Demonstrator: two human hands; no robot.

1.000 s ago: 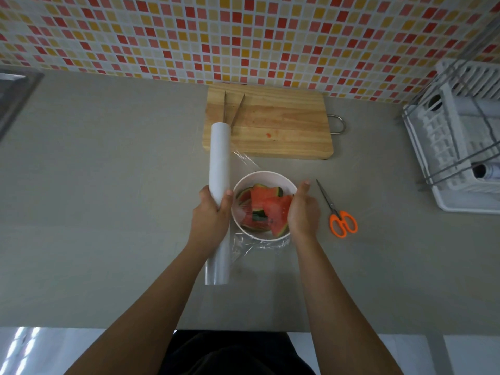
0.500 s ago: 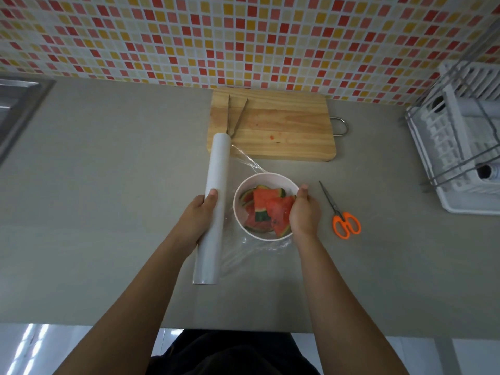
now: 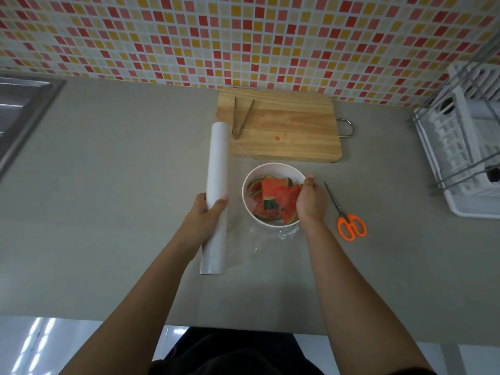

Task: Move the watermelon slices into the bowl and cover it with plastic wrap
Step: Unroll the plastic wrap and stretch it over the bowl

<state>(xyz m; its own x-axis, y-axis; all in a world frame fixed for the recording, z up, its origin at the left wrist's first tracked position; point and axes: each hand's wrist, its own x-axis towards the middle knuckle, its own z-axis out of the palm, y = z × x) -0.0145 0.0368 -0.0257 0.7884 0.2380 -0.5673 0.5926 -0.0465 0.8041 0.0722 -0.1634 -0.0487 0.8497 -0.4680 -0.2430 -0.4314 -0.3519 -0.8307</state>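
A white bowl (image 3: 247,197) holds several red watermelon slices (image 3: 278,197) in the middle of the grey counter. My left hand (image 3: 207,216) grips a long white roll of plastic wrap (image 3: 216,169) lying just left of the bowl. A clear sheet of wrap (image 3: 259,239) stretches from the roll over and around the bowl, crumpled at its near side. My right hand (image 3: 311,198) holds the bowl's right rim, pinching the wrap's edge there.
A wooden cutting board (image 3: 286,131) with metal tongs (image 3: 242,117) lies behind the bowl. Orange-handled scissors (image 3: 347,217) lie right of the bowl. A white dish rack (image 3: 465,147) stands far right, a steel sink (image 3: 19,109) far left.
My left hand has drawn the roll leftward away from the bowl, stretching more wrap out. My right hand has stayed at the bowl's right rim.
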